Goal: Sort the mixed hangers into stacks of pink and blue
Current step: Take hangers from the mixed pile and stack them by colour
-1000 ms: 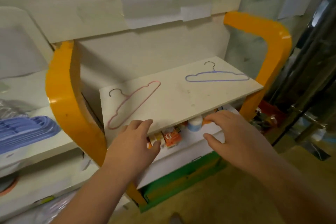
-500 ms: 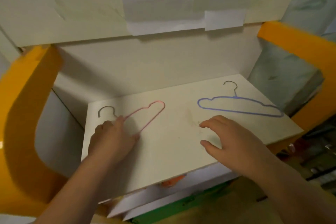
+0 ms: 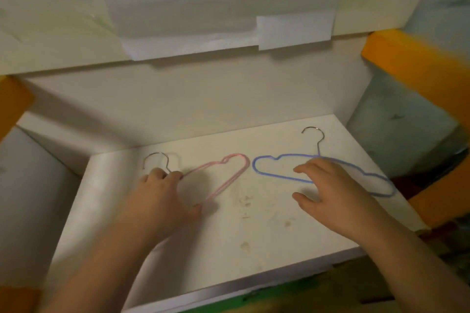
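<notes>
The left hand lies on the pink hanger, close to where its metal hook begins. The fingers are curled down over the wire near the hook, and the thumb points to the right along the shelf. It seems to grasp the hanger there, but the hand hides the wire beneath it, so I cannot tell for sure. The pink hanger lies flat on the left half of the shelf, and its far end points toward the middle.

The right hand is released, with the fingers spread and lightly bent, over the middle of the blue hanger. The fingertips are at the wire; whether they touch it I cannot tell. The blue hanger lies flat on the right half of the shelf, with its hook pointing to the back wall. The two hangers are just beside each other, not touching.

The shelf is white with some small stains. Orange frame parts stand at both sides, and a sheet of paper is taped on the wall above.
</notes>
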